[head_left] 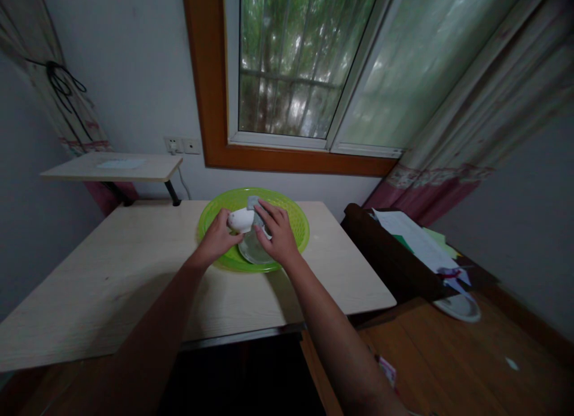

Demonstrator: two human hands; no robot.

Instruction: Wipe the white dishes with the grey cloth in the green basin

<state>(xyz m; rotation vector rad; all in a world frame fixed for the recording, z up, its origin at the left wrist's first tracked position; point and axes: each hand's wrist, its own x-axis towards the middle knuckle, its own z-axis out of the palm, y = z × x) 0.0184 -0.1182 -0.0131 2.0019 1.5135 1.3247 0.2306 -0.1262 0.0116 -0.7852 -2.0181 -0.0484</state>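
A smooth white rounded object (241, 220) is gripped by my left hand (216, 238), thumb below and fingers at its left end; its exact kind is unclear. My right hand (280, 236) is closed around a greyish piece (253, 202), possibly cloth, against the white object's right side. What the right fingers cover is partly hidden. Both hands are over a bright green plastic basket (296, 216) on the table. Beneath them, a translucent round container (253, 253) sits in the basket, partly covered by my right hand.
The pale wooden table (147, 248) stands against the wall under a window. A small raised shelf (112, 167) is at the back left, near wall sockets (182, 145). On the right, papers (412, 236) lie on a dark brown surface, with a white round item (460, 308) lower down.
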